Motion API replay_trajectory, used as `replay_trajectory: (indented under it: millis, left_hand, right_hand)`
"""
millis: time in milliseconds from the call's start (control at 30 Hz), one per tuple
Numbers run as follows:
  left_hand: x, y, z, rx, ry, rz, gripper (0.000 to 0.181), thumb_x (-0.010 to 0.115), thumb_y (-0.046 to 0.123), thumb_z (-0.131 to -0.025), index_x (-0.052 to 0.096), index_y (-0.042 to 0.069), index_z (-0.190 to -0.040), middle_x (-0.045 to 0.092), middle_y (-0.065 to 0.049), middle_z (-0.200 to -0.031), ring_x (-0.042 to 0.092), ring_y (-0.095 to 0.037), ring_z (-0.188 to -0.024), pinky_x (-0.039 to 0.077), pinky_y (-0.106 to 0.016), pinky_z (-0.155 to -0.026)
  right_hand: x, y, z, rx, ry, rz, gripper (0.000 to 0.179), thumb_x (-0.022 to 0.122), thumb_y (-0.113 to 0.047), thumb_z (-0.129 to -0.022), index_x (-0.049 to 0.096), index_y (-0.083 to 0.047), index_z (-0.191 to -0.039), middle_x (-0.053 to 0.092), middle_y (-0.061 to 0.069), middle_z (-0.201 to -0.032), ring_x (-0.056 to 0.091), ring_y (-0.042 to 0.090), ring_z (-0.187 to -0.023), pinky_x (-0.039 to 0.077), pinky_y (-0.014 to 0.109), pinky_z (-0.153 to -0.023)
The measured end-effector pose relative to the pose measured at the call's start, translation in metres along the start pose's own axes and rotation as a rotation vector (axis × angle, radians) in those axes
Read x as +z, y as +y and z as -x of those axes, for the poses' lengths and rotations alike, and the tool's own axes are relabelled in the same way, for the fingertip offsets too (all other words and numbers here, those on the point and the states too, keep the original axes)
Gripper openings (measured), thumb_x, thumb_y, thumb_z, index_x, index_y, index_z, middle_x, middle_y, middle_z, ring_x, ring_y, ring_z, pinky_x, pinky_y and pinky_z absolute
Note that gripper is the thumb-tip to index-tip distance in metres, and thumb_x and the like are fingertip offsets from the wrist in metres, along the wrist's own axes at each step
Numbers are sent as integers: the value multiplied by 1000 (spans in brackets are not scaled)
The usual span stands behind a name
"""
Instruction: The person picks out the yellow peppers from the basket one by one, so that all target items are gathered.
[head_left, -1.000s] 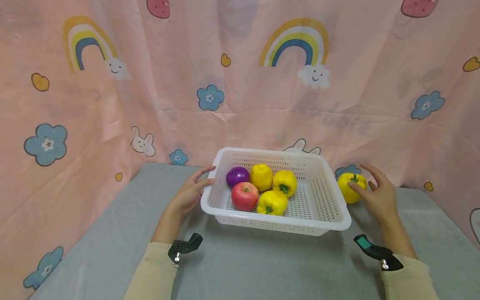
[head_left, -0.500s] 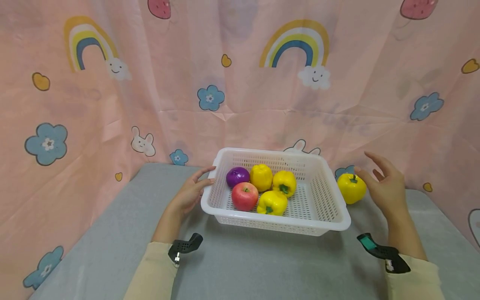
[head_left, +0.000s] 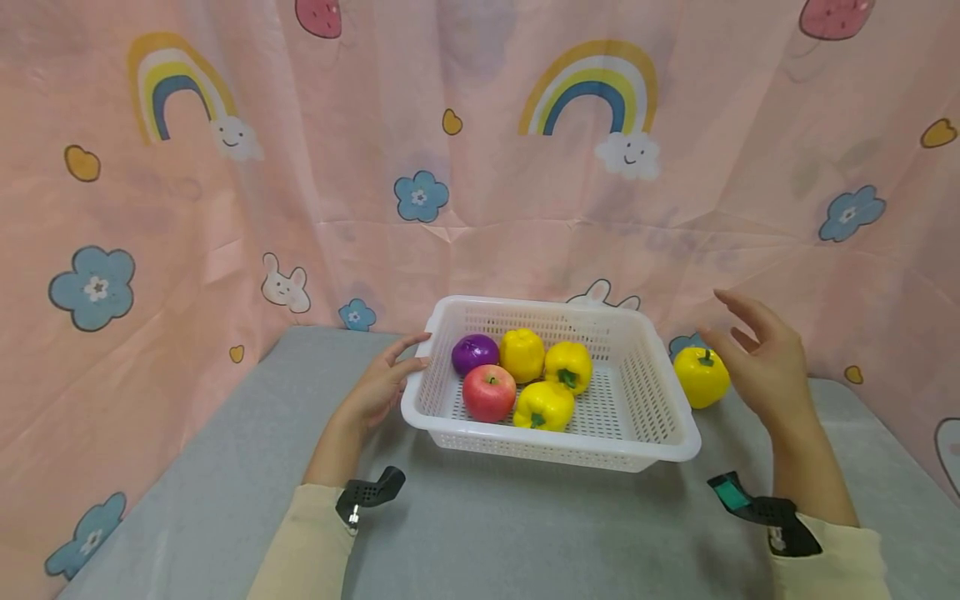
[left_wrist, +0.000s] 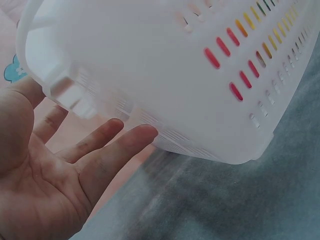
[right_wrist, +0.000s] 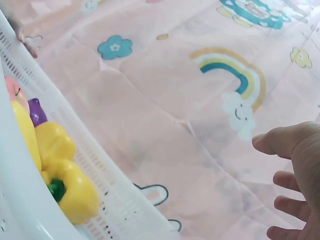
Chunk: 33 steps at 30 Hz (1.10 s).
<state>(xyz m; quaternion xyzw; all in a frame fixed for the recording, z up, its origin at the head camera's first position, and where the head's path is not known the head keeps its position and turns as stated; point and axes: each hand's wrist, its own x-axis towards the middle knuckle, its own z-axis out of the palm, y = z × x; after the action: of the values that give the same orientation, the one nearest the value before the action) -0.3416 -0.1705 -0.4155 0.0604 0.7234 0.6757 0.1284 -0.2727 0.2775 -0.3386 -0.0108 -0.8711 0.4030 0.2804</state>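
A white slotted plastic basket [head_left: 551,454] stands on the table. Inside lie a red apple [head_left: 489,393], a glossy purple onion-like piece [head_left: 475,355] and three yellow ones; the front pepper [head_left: 543,406] and the right-hand pepper [head_left: 568,367] show green stems. Outside the basket's right end, another yellow bell pepper [head_left: 701,377] rests on the table. My left hand [head_left: 378,383] touches the basket's left end with extended fingers, as the left wrist view also shows. Just right of the outer pepper, my right hand [head_left: 768,367] hovers with fingers spread and nothing held.
Grey cloth covers the table [head_left: 525,533]. A pink printed curtain [head_left: 480,183] hangs close behind the basket. Each wrist wears a black camera mount, the left mount [head_left: 371,496] and the right mount [head_left: 757,504].
My right hand has let go of the outer yellow pepper and moved up and to the right, then slightly back left. The pepper stays where it was. My left hand and the basket look unmoved.
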Motion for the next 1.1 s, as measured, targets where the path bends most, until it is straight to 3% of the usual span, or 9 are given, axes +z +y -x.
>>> replay_trajectory:
  millis: [333,667,1100]
  left_hand:
    - [-1,0,-1,4,-3,-1,52,55,23,-103,40,25,-153,47,-18,-150,62,-38,-126,57,-45,-98]
    - [0,0,1,7,-1,-2,52,56,22,-103,40,26,-153,47,-17,-152,61,-41,-128,56,-49,-99]
    - [-1,-1,-1,7,0,-7,52,55,23,-103,41,27,-152,46,-17,-152,60,-40,-129,55,-48,-101]
  right_hand:
    - [9,-16,5,-67,-55,-25,56,68,-29,-97,51,-15,-148,46,11,-158,40,39,-147,39,65,-110]
    - [19,-27,8,-140,-132,-44,56,69,-19,-96,50,-8,-148,46,20,-155,39,46,-145,38,70,-106]
    - [33,-36,13,-182,-186,-24,56,71,-20,-94,51,-6,-146,46,24,-152,42,49,-140,40,73,-103]
